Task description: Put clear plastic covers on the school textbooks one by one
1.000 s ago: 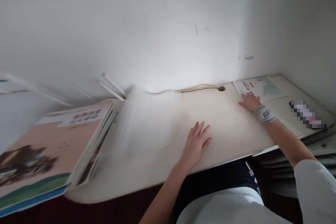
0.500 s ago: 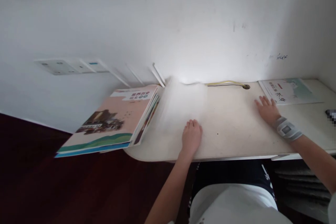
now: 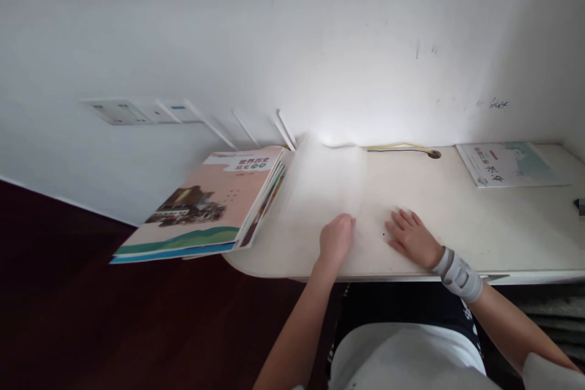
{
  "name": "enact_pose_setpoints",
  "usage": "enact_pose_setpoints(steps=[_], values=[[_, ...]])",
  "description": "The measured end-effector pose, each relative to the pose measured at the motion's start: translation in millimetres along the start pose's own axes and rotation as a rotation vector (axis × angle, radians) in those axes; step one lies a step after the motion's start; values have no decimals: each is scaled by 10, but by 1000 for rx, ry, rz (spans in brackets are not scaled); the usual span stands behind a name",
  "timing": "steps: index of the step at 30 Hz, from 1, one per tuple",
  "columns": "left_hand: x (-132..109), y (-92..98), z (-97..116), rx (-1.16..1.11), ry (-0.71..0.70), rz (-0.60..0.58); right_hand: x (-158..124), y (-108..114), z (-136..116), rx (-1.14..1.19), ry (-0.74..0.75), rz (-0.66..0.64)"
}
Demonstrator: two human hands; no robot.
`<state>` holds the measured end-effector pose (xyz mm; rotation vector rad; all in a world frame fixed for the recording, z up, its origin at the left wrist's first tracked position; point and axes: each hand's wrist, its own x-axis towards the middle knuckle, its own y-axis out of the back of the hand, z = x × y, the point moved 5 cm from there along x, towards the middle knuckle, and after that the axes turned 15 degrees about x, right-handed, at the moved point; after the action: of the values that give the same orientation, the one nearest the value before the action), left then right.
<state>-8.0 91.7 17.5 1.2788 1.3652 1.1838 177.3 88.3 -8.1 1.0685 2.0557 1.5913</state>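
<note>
A see-through, whitish plastic sheet (image 3: 322, 180) lies on the white desk (image 3: 411, 177), reaching back towards the wall. At its near right corner my left hand (image 3: 337, 237) is closed, its fingers curled in on the edge of the sheet; the fingertips are partly hidden. My right hand (image 3: 411, 239) rests palm down on the desk to the right, fingers spread and holding nothing, with a grey wrist brace (image 3: 458, 274) behind it. Left of the sheet is a stack of books, the top one a pink textbook (image 3: 201, 201).
The book stack overhangs the desk's rounded left end. A thin pale booklet (image 3: 512, 164) lies at the back right. A yellow cable (image 3: 397, 145) runs along the wall to a cable hole (image 3: 434, 154). Wall sockets (image 3: 137, 113) are at the left, and a dark object sits at the right edge.
My right hand has moved left and nearer to me, away from the pale booklet. My left hand has curled more tightly at the sheet's corner. The view has shifted slightly.
</note>
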Motion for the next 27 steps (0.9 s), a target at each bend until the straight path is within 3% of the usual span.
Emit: enact_pose_setpoints(steps=[8,12,17,19,22,25,27], values=[[72,87,-194,-37,112,48,-50,-24,0,37,-16,46],[81,61,-371,-221,243,97,-63,-6,8,34,-16,49],[151,131,-542,-459,279,149,-36,-24,15,120,-44,60],[176,271,-406,-518,263,177,33,-32,-39,228,-87,136],[140,623,111,-583,82,258,153,11,-211,436,-101,342],[-79,1050,633,-645,-126,387,134,178,-297,550,-125,610],[-309,1327,783,-823,-253,497,-2,353,-208,528,-190,754]])
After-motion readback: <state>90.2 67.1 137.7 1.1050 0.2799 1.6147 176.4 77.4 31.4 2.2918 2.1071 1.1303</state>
